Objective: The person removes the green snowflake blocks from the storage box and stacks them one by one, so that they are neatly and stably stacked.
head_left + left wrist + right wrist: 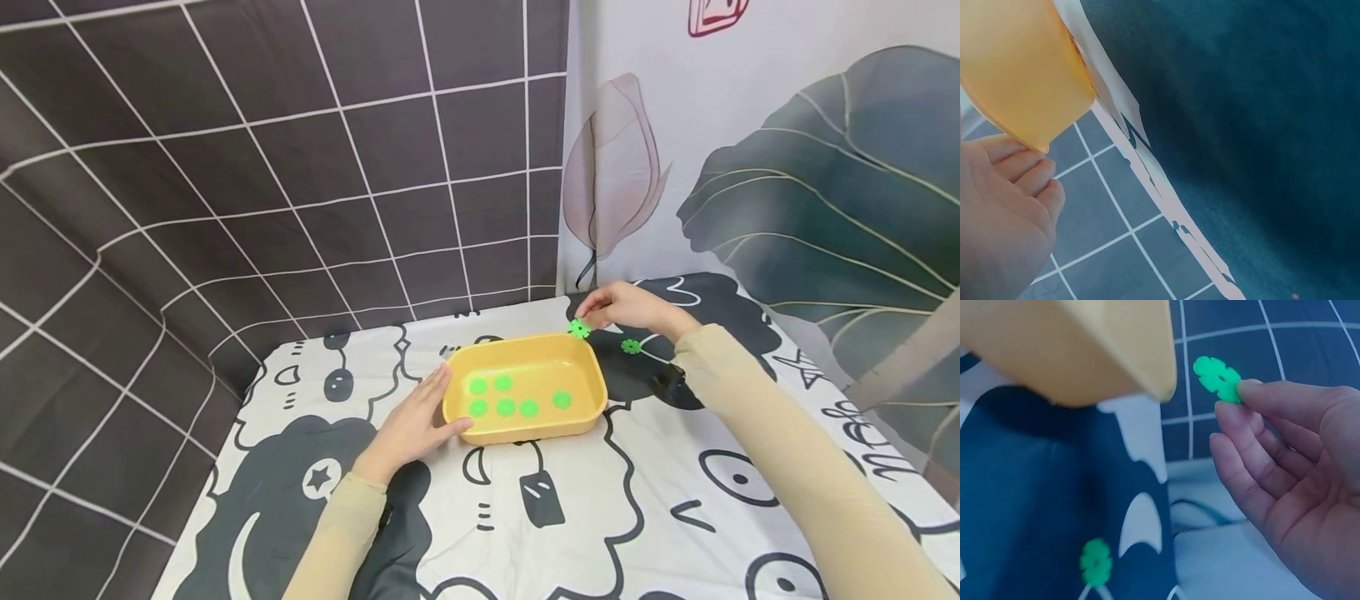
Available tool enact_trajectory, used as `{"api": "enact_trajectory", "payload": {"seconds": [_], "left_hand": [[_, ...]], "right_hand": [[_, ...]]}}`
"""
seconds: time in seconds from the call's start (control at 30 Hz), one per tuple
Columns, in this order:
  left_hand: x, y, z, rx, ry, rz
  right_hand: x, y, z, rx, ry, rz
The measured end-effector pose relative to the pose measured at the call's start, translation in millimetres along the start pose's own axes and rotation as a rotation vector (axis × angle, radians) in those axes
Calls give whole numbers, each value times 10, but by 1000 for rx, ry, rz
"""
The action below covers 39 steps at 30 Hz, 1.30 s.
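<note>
A yellow plastic basin (555, 375) rests on the patterned cloth, with several green snowflake-shaped plastic pieces (506, 407) lying flat inside it. My left hand (408, 429) holds the basin's left end, thumb at the near rim and fingers along the side; the left wrist view shows its fingers bent against the rim. Just past the basin's far right corner, my right hand (618, 307) pinches one green snowflake piece (1217, 379) between thumb and fingertips, raised off the cloth. Another green snowflake piece (631, 346) lies on the dark print right of the basin.
A white cloth with black cartoon prints (525, 533) covers the surface. Behind it hangs a dark cloth with a white grid (360, 167), meeting a pale curtain with leaf and flower prints (637, 167) at the back.
</note>
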<state>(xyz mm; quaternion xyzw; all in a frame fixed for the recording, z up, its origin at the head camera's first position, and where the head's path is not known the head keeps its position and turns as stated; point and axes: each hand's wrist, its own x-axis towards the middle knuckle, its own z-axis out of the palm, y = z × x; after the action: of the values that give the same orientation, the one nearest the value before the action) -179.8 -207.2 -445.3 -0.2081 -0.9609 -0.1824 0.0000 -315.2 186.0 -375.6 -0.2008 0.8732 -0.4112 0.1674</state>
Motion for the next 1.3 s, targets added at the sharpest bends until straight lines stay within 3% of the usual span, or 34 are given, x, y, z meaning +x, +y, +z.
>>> {"api": "enact_trajectory", "payload": {"seconds": [0.17,0.37,0.83,1.3], "left_hand": [[-26,-24,-12,0,4,-8],[-37,-38,-27,7,6,-5],[-12,-29,-26,9,2,7],[-18,-27,50,-13,18,9]], "right_hand": [[-95,131,28,21,85,35],[-172,308,47,48,152,12],[-304,826,102,46,303,146],[-314,1015,126,39,307,214]]}}
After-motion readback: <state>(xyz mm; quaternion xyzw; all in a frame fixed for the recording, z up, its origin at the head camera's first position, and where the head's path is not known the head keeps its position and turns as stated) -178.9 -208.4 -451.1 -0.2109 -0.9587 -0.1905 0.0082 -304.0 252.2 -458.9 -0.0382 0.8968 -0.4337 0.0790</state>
